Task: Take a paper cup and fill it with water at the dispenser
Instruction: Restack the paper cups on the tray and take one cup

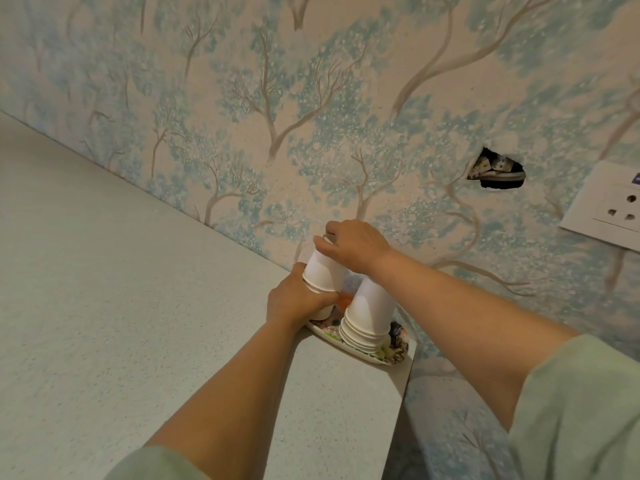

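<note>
Two stacks of upside-down white paper cups stand on a patterned tray (398, 351) at the counter's far corner, against the wall. My left hand (296, 299) is wrapped around the lower part of the left stack (322, 271). My right hand (356, 245) grips the top cup of that same stack from above. The right stack (369, 311) stands untouched beside it. No water dispenser is in view.
The pale speckled counter (121, 289) stretches to the left and ends at an edge just right of the tray. Tree-patterned wallpaper covers the wall, with a ragged hole (497, 169) and a white power socket (609, 202) at the right.
</note>
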The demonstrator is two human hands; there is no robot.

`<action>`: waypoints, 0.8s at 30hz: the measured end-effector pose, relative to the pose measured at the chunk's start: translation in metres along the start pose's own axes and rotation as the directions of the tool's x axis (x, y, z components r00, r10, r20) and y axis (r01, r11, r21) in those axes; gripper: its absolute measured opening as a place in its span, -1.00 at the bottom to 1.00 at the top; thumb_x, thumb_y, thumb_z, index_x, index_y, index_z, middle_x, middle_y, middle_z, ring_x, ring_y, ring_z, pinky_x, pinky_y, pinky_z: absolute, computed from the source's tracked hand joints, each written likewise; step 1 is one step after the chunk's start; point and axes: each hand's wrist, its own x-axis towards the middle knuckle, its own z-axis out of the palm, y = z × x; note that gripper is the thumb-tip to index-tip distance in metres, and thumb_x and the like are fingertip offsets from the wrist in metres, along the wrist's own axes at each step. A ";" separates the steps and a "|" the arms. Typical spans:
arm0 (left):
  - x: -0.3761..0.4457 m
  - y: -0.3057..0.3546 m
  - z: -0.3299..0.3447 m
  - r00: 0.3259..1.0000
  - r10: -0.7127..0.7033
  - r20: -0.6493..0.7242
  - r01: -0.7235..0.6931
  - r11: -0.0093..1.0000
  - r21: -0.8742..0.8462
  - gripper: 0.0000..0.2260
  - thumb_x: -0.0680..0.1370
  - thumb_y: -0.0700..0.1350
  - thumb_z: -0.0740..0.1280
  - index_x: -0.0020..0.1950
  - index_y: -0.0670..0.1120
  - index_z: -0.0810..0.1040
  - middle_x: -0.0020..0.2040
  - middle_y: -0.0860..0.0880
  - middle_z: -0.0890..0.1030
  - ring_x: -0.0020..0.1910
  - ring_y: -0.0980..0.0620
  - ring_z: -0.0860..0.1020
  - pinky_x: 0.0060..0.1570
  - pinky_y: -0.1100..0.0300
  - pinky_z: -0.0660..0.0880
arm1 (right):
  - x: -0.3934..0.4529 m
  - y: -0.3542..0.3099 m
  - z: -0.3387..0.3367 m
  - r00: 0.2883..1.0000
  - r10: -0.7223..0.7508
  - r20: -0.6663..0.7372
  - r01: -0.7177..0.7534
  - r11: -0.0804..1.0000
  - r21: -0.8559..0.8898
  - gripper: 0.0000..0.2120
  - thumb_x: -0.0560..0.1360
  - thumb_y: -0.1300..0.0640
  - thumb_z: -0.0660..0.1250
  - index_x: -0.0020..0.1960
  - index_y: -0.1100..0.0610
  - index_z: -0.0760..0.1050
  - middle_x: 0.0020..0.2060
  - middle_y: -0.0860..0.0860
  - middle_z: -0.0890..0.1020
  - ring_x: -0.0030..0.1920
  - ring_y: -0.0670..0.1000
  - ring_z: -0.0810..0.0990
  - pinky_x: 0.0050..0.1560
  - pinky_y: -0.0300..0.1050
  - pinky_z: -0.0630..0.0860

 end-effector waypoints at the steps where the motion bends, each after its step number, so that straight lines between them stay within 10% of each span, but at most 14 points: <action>1: 0.000 0.000 0.000 1.000 -0.002 0.005 0.002 1.000 0.011 -0.31 0.20 0.26 0.39 0.24 -0.02 0.38 0.11 -0.04 0.61 0.11 -0.10 0.58 0.15 -0.11 0.49 | 0.000 0.001 0.002 1.000 0.009 -0.005 -0.009 1.000 0.008 -0.60 0.56 -0.14 0.12 -0.35 0.08 0.24 -0.45 -0.02 0.34 -0.42 -0.01 0.32 -0.45 -0.12 0.13; 11: 0.003 -0.002 0.000 1.000 0.011 0.009 -0.011 1.000 -0.002 -0.30 0.17 0.26 0.35 0.23 -0.04 0.42 0.11 -0.06 0.61 0.10 -0.11 0.58 0.15 -0.13 0.49 | 0.002 0.002 -0.001 0.999 0.037 0.011 -0.037 0.999 0.034 -0.57 0.56 -0.12 0.14 -0.38 0.10 0.23 -0.44 0.02 0.37 -0.41 0.01 0.33 -0.44 -0.12 0.15; 15: 0.004 -0.002 0.000 1.000 0.002 0.009 -0.003 1.000 0.022 -0.30 0.15 0.27 0.36 0.21 -0.03 0.42 0.08 -0.05 0.62 0.06 -0.10 0.59 0.13 -0.12 0.51 | 0.004 0.002 -0.017 0.993 -0.058 0.098 0.055 0.998 0.037 -0.61 0.55 -0.10 0.19 -0.05 0.26 0.45 -0.19 0.11 0.47 -0.19 0.13 0.46 -0.33 -0.11 0.25; 19: 0.002 -0.001 0.002 1.000 0.002 0.004 -0.003 0.996 0.092 -0.26 0.11 0.34 0.39 0.17 -0.02 0.39 0.00 -0.02 0.62 0.00 -0.08 0.60 0.07 -0.06 0.52 | 0.009 -0.034 -0.027 0.934 -0.030 0.357 0.211 0.852 -0.479 -0.44 0.44 -0.26 0.24 0.31 0.06 0.42 0.22 0.07 0.48 0.27 0.15 0.41 0.21 0.12 0.34; 24: 0.008 -0.008 0.003 0.999 0.031 -0.035 -0.026 0.988 0.152 -0.27 0.22 0.33 0.47 0.24 -0.04 0.42 0.09 -0.06 0.61 0.10 -0.10 0.57 0.11 -0.01 0.49 | 0.016 -0.071 -0.021 0.793 0.206 0.573 0.320 0.659 -0.680 -0.53 0.46 -0.24 0.23 0.23 0.03 0.40 0.00 0.03 0.41 0.19 0.17 0.41 0.40 0.28 0.11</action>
